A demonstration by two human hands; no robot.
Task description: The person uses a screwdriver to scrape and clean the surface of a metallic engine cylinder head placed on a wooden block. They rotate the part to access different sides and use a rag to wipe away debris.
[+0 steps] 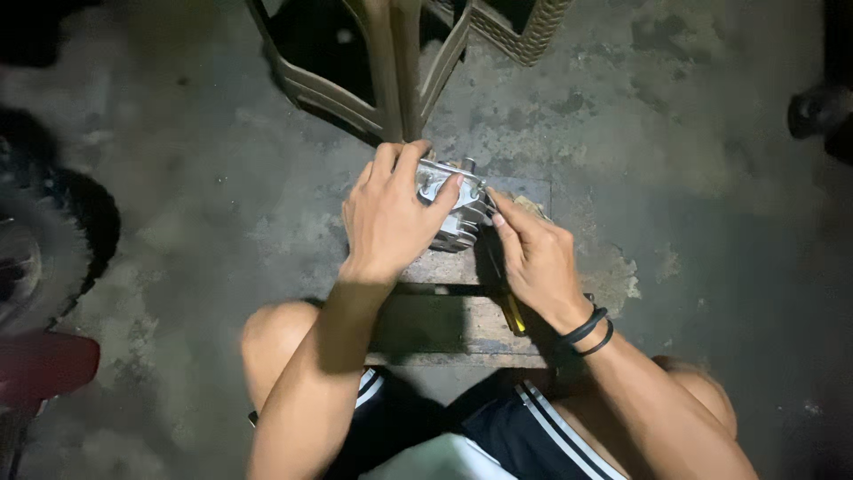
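On the worn wooden bench (444, 324) between the knees, the left hand (389, 218) clamps over a finned silver metal engine part (455, 209), fingers wrapped across its top. At its four o'clock the right hand (533, 258) closes on a yellow-handled screwdriver (514, 316), shaft running from five toward eleven o'clock into the part's right edge.
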